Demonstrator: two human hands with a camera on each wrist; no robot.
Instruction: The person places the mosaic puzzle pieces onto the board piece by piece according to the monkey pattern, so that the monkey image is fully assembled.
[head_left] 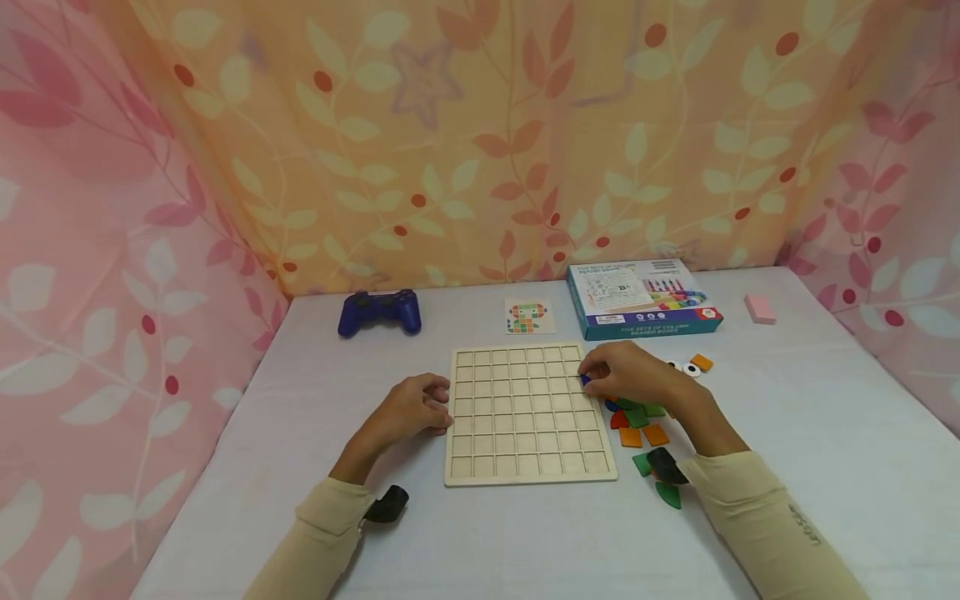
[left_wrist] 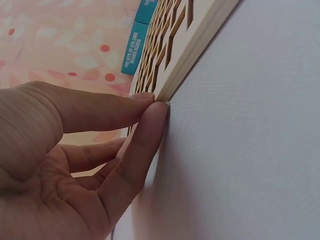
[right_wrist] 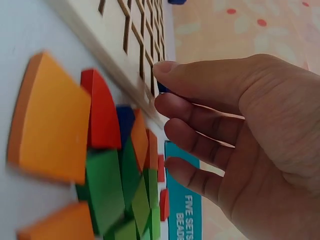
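Observation:
A pale wooden grid board (head_left: 531, 415) lies flat on the table, its square cells bare. At its left edge is my left hand (head_left: 411, 406); in the left wrist view the thumb and a finger pinch the board's rim (left_wrist: 172, 82). My right hand (head_left: 628, 372) is over the upper right edge of the board, pinching a small blue tile (head_left: 585, 380) between thumb and forefinger. In the right wrist view most of that blue tile (right_wrist: 162, 87) is hidden by the fingertips. Beside and below this hand lie loose green tiles (head_left: 636, 417), orange tiles (head_left: 656, 434) and a red tile (head_left: 618, 419).
Behind the board is a small pattern card (head_left: 528, 317) with a coloured figure. A teal and white box (head_left: 637, 300) stands back right, a pink block (head_left: 760, 309) beyond it. The blue game controller (head_left: 379, 313) lies back left. Round eye tiles (head_left: 692, 369) sit near the right wrist.

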